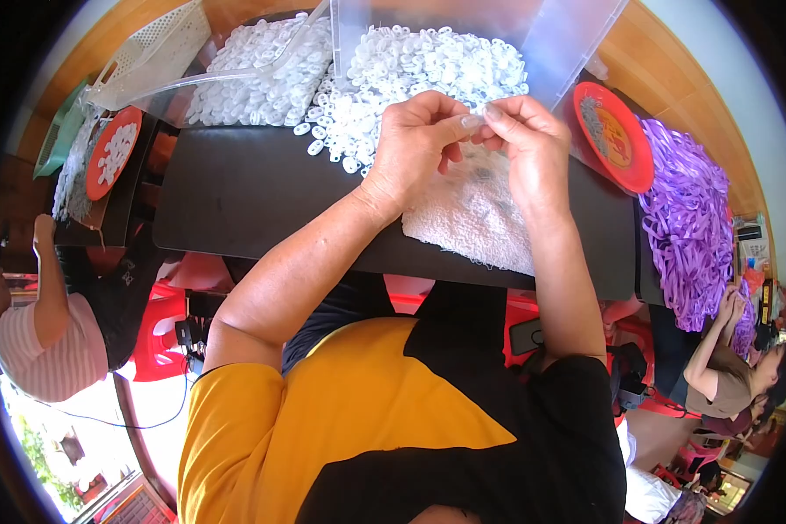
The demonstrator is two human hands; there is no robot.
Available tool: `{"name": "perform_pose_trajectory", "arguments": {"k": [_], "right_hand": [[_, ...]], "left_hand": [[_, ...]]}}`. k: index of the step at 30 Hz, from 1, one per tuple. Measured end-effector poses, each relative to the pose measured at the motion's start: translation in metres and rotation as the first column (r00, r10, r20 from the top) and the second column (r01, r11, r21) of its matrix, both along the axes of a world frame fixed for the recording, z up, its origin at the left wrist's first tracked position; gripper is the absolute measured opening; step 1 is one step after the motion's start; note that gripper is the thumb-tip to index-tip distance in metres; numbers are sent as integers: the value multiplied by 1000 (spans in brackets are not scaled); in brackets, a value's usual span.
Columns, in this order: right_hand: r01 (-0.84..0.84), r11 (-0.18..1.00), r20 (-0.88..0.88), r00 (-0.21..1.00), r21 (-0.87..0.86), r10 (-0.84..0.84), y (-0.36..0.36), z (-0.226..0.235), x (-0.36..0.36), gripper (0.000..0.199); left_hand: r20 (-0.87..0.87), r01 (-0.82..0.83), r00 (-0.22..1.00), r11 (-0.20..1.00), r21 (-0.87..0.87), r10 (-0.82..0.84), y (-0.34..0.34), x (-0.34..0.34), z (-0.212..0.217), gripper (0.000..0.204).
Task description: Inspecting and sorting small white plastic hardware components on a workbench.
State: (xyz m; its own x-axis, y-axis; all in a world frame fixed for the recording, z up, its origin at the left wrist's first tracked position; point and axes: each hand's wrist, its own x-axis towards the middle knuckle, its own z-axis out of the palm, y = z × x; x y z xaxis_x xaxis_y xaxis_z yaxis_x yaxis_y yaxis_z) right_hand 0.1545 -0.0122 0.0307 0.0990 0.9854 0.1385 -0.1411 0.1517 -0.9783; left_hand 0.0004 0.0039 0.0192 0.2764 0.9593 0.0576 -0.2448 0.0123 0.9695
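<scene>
My left hand (415, 144) and my right hand (531, 148) meet fingertip to fingertip above the dark table (262, 188). Both are closed in a pinch; whatever is between the fingers is too small and covered to make out. Just beyond them a heap of small white oval plastic pieces with holes (437, 57) spills out of a clear plastic bin (576, 44) onto the tabletop. Below my hands lies a pale, fuzzy cloth (467, 218), partly hidden by my right wrist.
At left, another clear container holds more white pieces (262, 79). A red plate (113, 148) of white pieces stands beyond it. At right are a red plate (637, 166) with small grey metal parts and a pile of purple straps (686, 218). Other people sit at both sides.
</scene>
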Motion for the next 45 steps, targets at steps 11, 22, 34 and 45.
{"name": "perform_pose_trajectory", "arguments": {"k": [11, 22, 34, 45], "right_hand": [[-29, 1000, 45, 999, -1, 29, -1, -5, -13, 12], [-13, 1000, 26, 1000, -5, 13, 0, -2, -9, 12], [-341, 933, -60, 940, -118, 336, 3, 8, 24, 19], [-359, 923, -117, 932, -138, 344, -6, 14, 17, 21]], "left_hand": [[50, -112, 993, 993, 21, 111, -6, 5, -8, 10], [110, -109, 988, 994, -22, 111, -7, 8, -6, 10], [27, 130, 989, 954, 270, -143, -6, -4, 7, 25], [-33, 40, 999, 866, 498, -28, -16, -1, 5, 24]]}}
